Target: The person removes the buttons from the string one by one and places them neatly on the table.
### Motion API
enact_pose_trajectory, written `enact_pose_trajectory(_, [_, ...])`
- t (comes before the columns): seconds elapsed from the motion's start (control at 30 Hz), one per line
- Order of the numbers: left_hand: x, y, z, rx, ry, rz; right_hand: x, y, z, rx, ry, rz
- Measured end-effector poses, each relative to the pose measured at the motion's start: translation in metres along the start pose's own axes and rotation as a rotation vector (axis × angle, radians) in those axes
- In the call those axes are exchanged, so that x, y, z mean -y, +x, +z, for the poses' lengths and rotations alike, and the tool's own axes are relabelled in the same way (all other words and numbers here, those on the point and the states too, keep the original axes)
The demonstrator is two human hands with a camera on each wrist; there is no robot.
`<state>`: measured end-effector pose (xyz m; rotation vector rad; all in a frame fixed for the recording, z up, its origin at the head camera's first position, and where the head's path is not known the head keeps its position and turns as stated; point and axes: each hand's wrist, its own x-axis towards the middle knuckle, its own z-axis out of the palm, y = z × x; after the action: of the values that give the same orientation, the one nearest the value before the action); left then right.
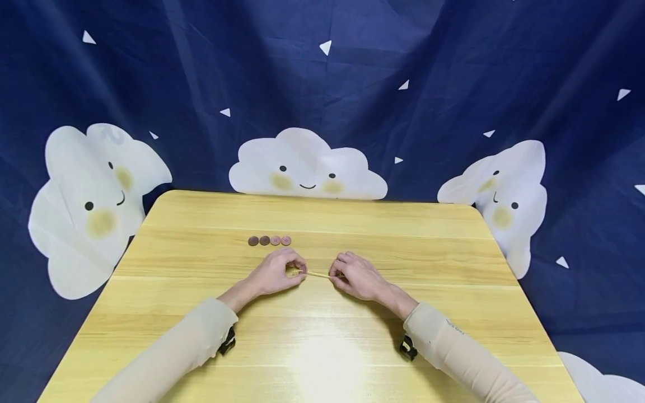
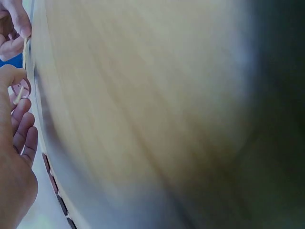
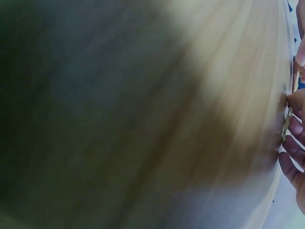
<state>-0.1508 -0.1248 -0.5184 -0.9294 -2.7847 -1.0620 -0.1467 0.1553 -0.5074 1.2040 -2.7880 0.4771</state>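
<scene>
My left hand pinches a pinkish-brown button between thumb and fingertips. A yellow cord runs from that button across to my right hand, which pinches it between thumb and fingers. In the left wrist view, a short pale end of cord sticks out at the button's face. More of the cord hangs past the right fingers in the right wrist view. Which hole the cord passes through is too small to tell. Both hands are just above the table, a short gap apart.
Beyond the left hand lies a row of round buttons on the wooden table: two dark brown buttons at left, two pinkish ones at right. A dark blue curtain with printed clouds hangs behind the table's far edge.
</scene>
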Motion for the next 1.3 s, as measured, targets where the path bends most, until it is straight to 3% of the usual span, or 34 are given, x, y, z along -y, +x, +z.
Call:
enact_pose_trajectory(0.57, [0.011,-0.013,-0.015,-0.046,0.021,-0.034,0.001,0.0,0.001,-0.023,0.0,-0.021])
enact_pose_trajectory(0.77, [0.014,-0.017,-0.02,-0.077,0.006,-0.04,0.001,0.0,0.002,0.009,-0.003,0.005])
enact_pose_trajectory(1.3, [0.039,-0.033,-0.051,-0.145,0.019,-0.164,0.0,0.0,0.002,0.01,-0.004,-0.001])
